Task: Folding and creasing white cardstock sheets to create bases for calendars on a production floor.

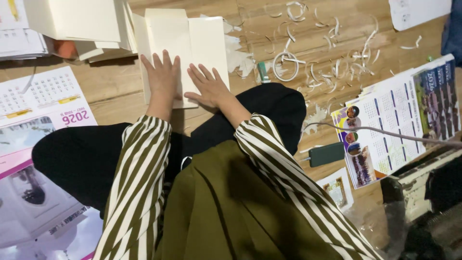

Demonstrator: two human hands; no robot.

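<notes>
Head view looks down on a person seated on a wooden floor (110, 89), both hands pressed on a folded cream card sheet (202, 43) lying just past the knees; the left hand (162, 77) lies flat with fingers spread on the sheet's left part, gripping nothing; the right hand (210, 87) lies flat beside it, palm down, fingers fanned toward the upper left, likewise holding nothing and close to the left hand without clearly touching it; both sleeves are striped olive and white. A stack of cream cards (86, 24) sits just to the upper left of the sheet, touching or overlapping its edge; curled white paper trimmings (327, 53) litter the floor to the right, well apart from the hands, with a green-handled tool (263, 72) near the sheet's right edge; printed calendar sheets (399, 115) lie at the far right, another calendar page (43, 98) at the left; a dark green rectangular object (327, 154) rests by the right knee.
</notes>
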